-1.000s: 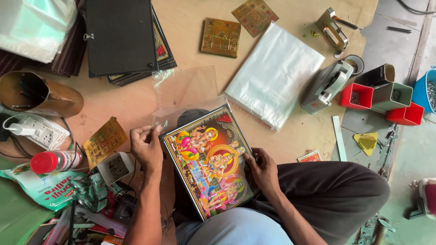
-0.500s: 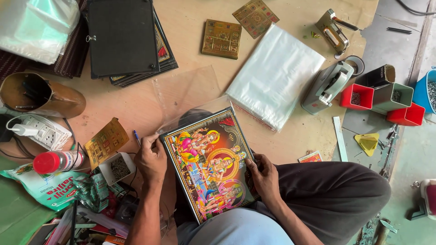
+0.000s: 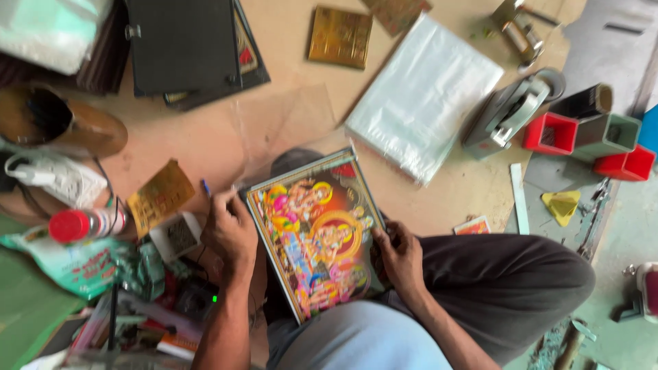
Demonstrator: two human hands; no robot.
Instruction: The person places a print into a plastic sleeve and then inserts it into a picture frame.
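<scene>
In the head view, the colourful framed picture [image 3: 319, 233] rests tilted on the person's lap; the left hand [image 3: 229, 233] grips its left edge, fingers curled; the right hand [image 3: 399, 255] clasps its right edge; a stack of clear plastic sleeves [image 3: 425, 96] lies beyond its top.

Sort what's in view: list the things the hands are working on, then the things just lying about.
In hand:
colourful framed picture
left hand on its left edge
right hand on its right edge
clear plastic sleeve at its top

Lying about:
white plastic-bag stack
red-capped bottle
gold square plaque
red plastic boxes
grey tape dispenser
</scene>
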